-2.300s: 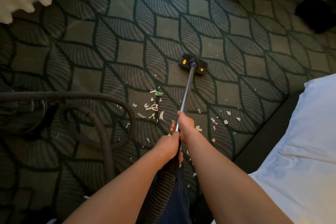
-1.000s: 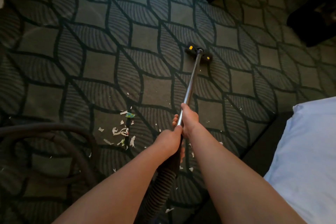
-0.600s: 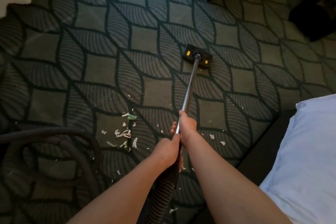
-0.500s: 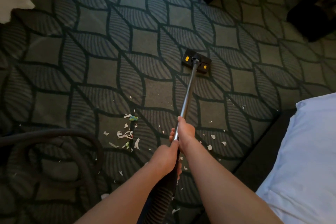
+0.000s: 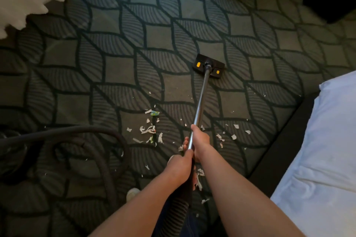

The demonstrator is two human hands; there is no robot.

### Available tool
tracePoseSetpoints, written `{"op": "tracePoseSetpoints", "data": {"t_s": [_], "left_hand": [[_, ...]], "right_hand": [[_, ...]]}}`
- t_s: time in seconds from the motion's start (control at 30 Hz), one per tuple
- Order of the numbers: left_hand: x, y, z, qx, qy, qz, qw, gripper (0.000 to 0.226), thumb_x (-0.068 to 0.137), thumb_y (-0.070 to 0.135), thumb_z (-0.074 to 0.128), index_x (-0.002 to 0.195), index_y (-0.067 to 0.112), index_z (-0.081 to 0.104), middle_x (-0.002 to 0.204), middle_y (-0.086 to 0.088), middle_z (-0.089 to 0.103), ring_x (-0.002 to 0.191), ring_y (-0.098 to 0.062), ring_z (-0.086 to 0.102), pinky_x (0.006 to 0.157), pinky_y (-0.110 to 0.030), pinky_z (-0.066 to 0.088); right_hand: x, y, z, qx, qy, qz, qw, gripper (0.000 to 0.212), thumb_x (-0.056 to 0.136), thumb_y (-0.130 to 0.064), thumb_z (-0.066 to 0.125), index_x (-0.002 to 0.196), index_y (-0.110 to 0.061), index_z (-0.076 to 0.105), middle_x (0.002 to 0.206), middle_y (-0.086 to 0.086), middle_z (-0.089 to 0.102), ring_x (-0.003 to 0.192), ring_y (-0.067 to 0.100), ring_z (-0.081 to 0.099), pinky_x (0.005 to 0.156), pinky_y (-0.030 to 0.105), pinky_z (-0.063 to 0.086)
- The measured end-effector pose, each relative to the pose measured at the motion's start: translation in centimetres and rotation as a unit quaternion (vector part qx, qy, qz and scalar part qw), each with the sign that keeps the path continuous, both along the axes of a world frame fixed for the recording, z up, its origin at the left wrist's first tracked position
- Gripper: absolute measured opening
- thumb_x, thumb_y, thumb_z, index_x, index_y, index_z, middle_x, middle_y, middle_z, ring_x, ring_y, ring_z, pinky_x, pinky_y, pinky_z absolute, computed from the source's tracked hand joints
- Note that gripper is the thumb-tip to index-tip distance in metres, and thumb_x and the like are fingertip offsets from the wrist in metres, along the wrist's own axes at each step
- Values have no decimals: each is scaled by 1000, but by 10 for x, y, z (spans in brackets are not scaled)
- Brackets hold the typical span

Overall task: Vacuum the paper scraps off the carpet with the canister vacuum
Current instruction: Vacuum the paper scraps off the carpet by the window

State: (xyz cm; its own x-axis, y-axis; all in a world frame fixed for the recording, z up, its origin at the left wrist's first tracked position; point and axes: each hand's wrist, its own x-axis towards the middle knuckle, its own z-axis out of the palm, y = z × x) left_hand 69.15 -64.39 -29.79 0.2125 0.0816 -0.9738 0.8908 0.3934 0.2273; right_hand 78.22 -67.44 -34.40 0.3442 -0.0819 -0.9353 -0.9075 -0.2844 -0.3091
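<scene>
Left hand (image 5: 180, 167), right hand (image 5: 199, 138) gripping silver metal wand (image 5: 200, 106); should drag black floor head (image 5: 209, 66) slowly over white paper scraps (image 5: 148, 130) flanking hands.

Both bare forearms extend forward. Right grip (image 5: 200, 139) curls round the wand (image 5: 200, 100); left grip (image 5: 180, 167) clasps it just behind, touching the right.

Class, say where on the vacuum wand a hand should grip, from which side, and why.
Grip the wand at its upper end, from above, wrapping it fully, as the right hand and left hand do. The tube is slim and round, and slopes down to the floor head, so that end likely steers best.
</scene>
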Motion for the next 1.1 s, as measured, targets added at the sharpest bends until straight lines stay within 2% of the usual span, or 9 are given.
{"op": "tracePoseSetpoints", "data": {"t_s": [0.07, 0.1, 0.23, 0.37, 0.53, 0.6, 0.8, 0.9, 1.1], "left_hand": [[-20, 1, 6, -11, 0, 12, 1000, 48, 100, 46, 38, 109, 3, 57, 67, -10, 62, 48, -20, 59, 49, -30, 54], [-30, 2, 10, -14, -1, 11, 1000, 47, 101, 44, 38, 111, 3, 56, 66, -10, 61, 47, -19, 58, 47, -28, 52], [-60, 0, 18, -10, -13, 15, 1000, 43, 101, 44, 39, 107, 7, 59, 65, -7, 60, 46, -17, 57, 46, -27, 50], [-87, -2, 23, 4, -9, -9, 1000, 47, 100, 46, 39, 92, 6, 62, 60, -6, 60, 47, -18, 57, 48, -27, 50], [-105, -1, 27, 16, -49, -41, 998, 47, 101, 44, 38, 92, 5, 63, 60, -6, 60, 47, -17, 57, 48, -27, 50], [-99, -7, 35, 11, -69, -66, 995, 48, 101, 43, 37, 93, 4, 63, 62, -6, 60, 46, -16, 57, 46, -26, 49], [-62, -46, 39, -15, -107, -112, 988, 51, 102, 44, 35, 86, 5, 63, 59, -5, 59, 46, -16, 56, 46, -26, 49], [-36, -72, 34, -9, -115, -127, 985, 49, 101, 44, 38, 87, 5, 65, 61, -4, 59, 48, -16, 55, 50, -27, 48], [17, -123, 17, -24, -117, -149, 982, 49, 102, 45, 36, 86, 6, 63, 60, -5, 59, 45, -15, 55, 44, -24, 48]], "right_hand": [[-22, -2, 0, 3, 1, -4, 1000, 29, 99, -33, 52, 112, -8, 56, 74, 7, 54, 55, 14, 50, 43, 25, 45], [-32, -2, 0, 4, 3, -9, 1000, 30, 99, -33, 52, 113, -7, 56, 74, 7, 54, 55, 14, 50, 43, 25, 45], [-65, -4, 1, 11, -9, -28, 999, 32, 99, -34, 53, 116, -8, 56, 73, 6, 54, 54, 13, 50, 43, 23, 45], [-92, -7, 5, 15, -28, -56, 998, 33, 97, -33, 56, 115, -6, 58, 72, 6, 57, 51, 13, 52, 40, 23, 45], [-108, -10, 17, 24, -54, -103, 993, 29, 97, -33, 56, 110, -7, 60, 71, 7, 57, 49, 14, 51, 40, 23, 45], [-103, -22, 26, 21, -74, -122, 989, 28, 97, -34, 56, 108, -9, 60, 75, 9, 59, 50, 14, 52, 39, 23, 45], [-70, -70, 41, -7, -117, -167, 979, 27, 98, -31, 55, 107, -7, 59, 66, 6, 55, 47, 13, 49, 36, 21, 43], [-45, -98, 38, -22, -125, -186, 974, 29, 97, -32, 57, 108, -5, 60, 67, 8, 56, 48, 14, 50, 38, 22, 44], [8, -153, 19, -27, -123, -210, 969, 32, 96, -32, 58, 110, -4, 60, 68, 8, 54, 47, 15, 49, 36, 22, 42]]}}
